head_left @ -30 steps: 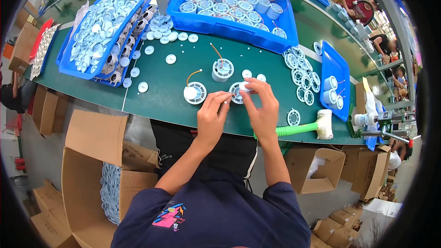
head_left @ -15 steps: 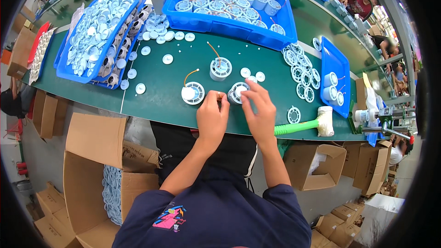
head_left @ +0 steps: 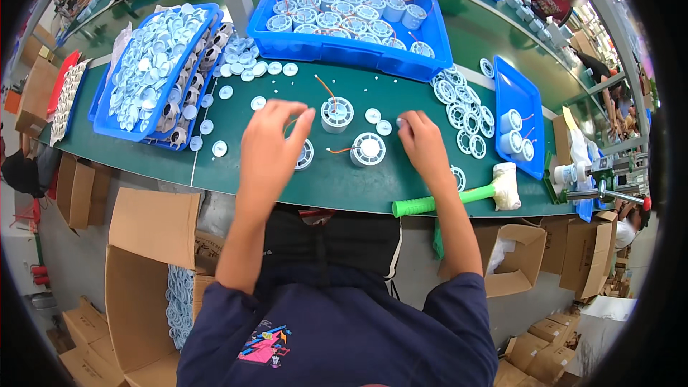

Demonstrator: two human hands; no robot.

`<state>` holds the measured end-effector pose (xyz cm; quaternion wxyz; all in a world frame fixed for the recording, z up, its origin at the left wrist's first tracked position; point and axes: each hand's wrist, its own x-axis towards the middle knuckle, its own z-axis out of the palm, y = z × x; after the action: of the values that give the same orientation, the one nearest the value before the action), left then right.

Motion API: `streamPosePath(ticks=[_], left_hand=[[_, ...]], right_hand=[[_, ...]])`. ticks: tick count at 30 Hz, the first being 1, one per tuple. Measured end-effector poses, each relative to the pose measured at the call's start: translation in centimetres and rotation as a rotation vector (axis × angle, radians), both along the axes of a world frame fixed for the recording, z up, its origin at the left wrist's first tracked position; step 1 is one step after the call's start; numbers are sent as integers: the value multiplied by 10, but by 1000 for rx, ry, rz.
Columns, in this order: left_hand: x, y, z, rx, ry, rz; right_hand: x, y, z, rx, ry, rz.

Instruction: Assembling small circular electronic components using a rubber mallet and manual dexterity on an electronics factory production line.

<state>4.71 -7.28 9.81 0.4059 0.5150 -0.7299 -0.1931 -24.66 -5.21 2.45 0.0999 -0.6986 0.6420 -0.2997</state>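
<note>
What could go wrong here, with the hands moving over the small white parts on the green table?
1. The left hand partly covers a round white part with an orange wire; a sweep might snag the wire and drag the part.
2. The right hand reaches among loose small white discs; a nudge could scatter them.
3. The green-handled mallet lies near the table edge, close to the right forearm, which may knock it off.
</note>
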Motion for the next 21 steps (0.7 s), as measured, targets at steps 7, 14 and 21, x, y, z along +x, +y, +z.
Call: streamPosePath(ticks=[7, 14, 21], left_hand=[[-25, -89, -39, 475, -129, -189], [-24, -84, -44, 407, 88, -218], [-10, -108, -65, 825, 418, -306]], right_hand=[[-2, 0, -4, 11, -229, -157], [4, 14, -3, -65, 16, -40], [44, -16, 42, -319, -49, 40]])
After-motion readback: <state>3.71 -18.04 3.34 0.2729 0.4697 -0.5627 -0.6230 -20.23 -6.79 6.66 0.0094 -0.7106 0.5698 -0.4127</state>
